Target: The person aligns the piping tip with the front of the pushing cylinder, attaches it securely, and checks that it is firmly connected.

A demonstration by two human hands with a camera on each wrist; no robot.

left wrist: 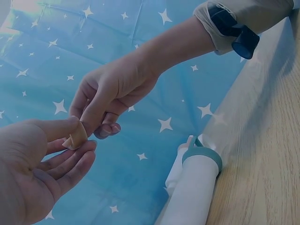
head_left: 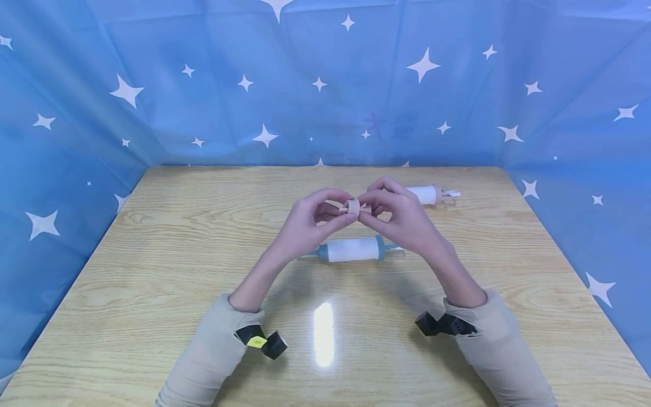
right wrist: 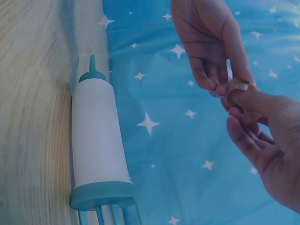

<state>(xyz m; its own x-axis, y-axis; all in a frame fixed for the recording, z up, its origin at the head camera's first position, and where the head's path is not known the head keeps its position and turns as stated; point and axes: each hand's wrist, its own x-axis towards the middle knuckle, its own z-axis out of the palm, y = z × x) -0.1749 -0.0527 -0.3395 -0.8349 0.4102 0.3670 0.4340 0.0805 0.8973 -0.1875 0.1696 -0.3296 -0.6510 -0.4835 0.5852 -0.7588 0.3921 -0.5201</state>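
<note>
Hands (head_left: 304,225) (head_left: 404,215) pinching ring (head_left: 354,207), two cylinders (head_left: 353,250) (head_left: 423,194) from head, one from right wrist

Prob. a staged booth: wood-grain tbl. (head_left: 168,243) w/ blue star-print curtain (head_left: 295,107).

The table (head_left: 152,316) across the lower frame has a wood-grain top, smooth and glossy enough to mirror a bright streak below centre. The curtain (head_left: 203,34) filling the top is thin and creased with a faint sheen, cloth or plastic sheet. At the centre, the ring (head_left: 353,207) looks smooth, in matt plastic. Just below, the tube (head_left: 352,250) is smooth matt white between teal plastic caps (head_left: 381,247). The sleeves (head_left: 213,333) at lower left and right are wrinkled matt cloth.
</note>
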